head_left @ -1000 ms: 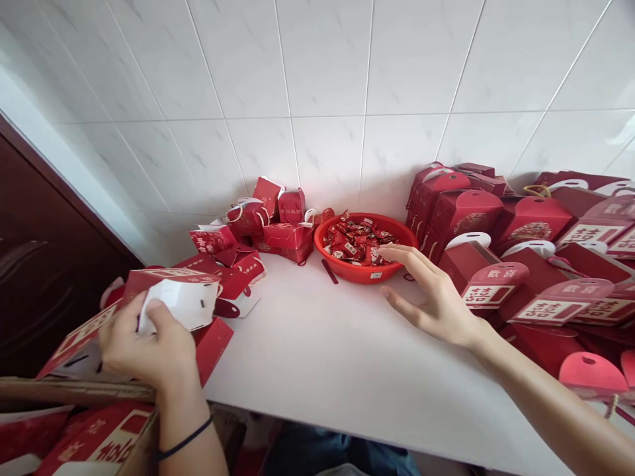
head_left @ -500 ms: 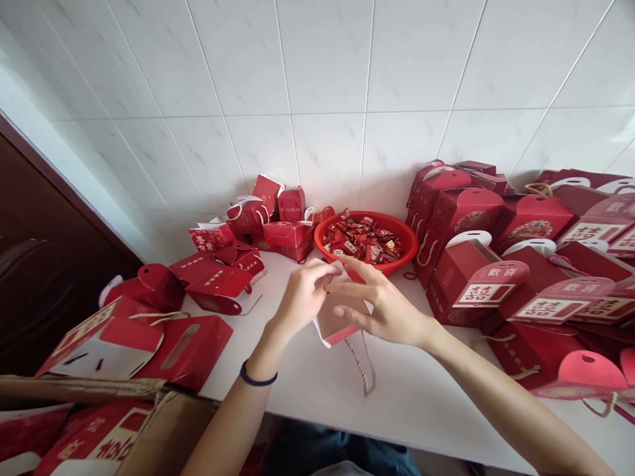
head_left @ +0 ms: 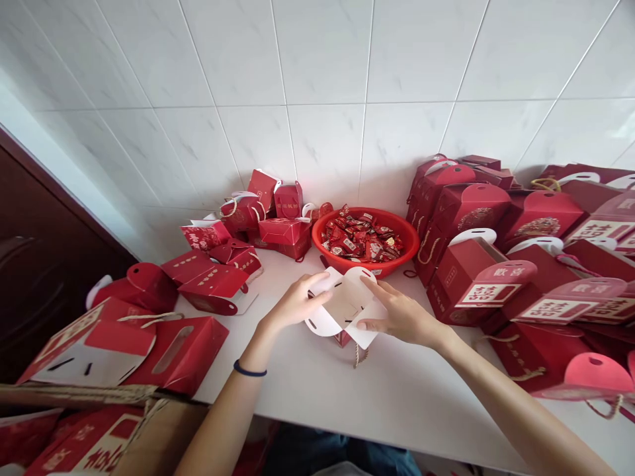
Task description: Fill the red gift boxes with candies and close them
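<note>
In the head view, an opened box (head_left: 353,297) is seen at five o'clock from centre, its white flaps spread. It is touched by the left hand (head_left: 296,302) and right hand (head_left: 403,316); whether either is clamped on a flap cannot be told. A bowl (head_left: 353,266) of wrapped sweets (head_left: 363,241) is placed at twelve o'clock from the box.

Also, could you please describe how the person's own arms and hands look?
The left hand and right hand wear no gloves, and no rings show. The visible forearms have no sleeves. A thin, dark band is on the left wrist; the right wrist is bare.
</note>
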A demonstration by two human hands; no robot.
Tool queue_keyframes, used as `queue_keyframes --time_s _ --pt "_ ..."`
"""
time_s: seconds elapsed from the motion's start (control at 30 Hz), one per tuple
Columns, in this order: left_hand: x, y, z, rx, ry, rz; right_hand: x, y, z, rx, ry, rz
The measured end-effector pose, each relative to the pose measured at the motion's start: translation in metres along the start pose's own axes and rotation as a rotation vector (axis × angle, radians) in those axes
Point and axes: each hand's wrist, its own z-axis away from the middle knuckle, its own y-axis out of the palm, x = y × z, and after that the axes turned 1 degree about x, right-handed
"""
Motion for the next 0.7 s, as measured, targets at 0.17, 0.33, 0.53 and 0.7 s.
queue_keyframes --time_s 0.17,0.33,0.53,0.7 --pt "0.011 0.008 0.000 0.123 -0.004 0.157 -0.003 0.017 0.005 0.045 0.084 -0.111" --pt "0.007 0.020 -0.014 0.086 0.108 0.152 0.005 0.023 0.013 0.003 0.200 -0.099" --pt "0.001 0.030 -0.035 -0.285 0.238 0.000 0.003 -0.005 0.012 -0.158 0.180 0.054" --pt "-0.009 0.020 -0.043 -0.410 0.296 0.042 -0.006 -0.046 -0.014 -0.427 0.150 0.043"
